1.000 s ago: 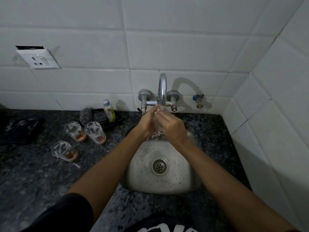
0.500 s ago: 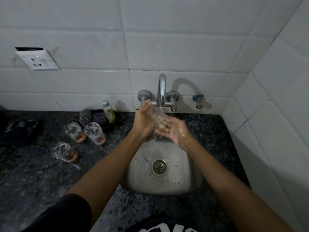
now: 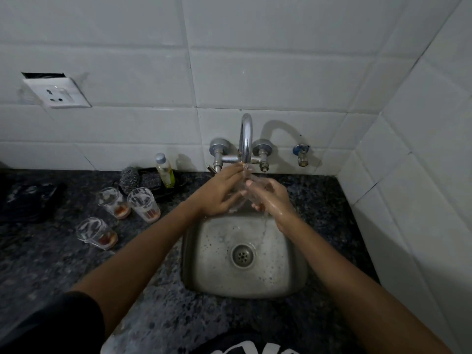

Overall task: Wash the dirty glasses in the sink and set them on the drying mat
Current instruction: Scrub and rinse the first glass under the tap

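A clear glass (image 3: 251, 191) is under the running tap (image 3: 245, 139), above the steel sink (image 3: 204, 264). My right hand (image 3: 272, 198) grips it from the right, wet, fingers curled round it. My left hand (image 3: 219, 192) lies against its left side, fingers stretched over it toward the spout. Water runs off the glass into the sink. Three dirty glasses with reddish dregs stand on the counter to the left: one (image 3: 112, 201), a second (image 3: 144, 204) beside it, and a third (image 3: 95, 233) nearer to me. A dark mat (image 3: 28, 198) lies at the far left, dim.
A steel scrubber (image 3: 130, 178) and a small soap bottle (image 3: 164, 171) sit in a dark dish behind the glasses. A wall socket (image 3: 56, 92) is on the tiles at the left. A second tap valve (image 3: 301, 154) sticks out right of the tap. A tiled wall closes the right side.
My hands have turned the glass under the stream: the left hand has slid over its side, and the right hand has come back up around it. Water keeps running.
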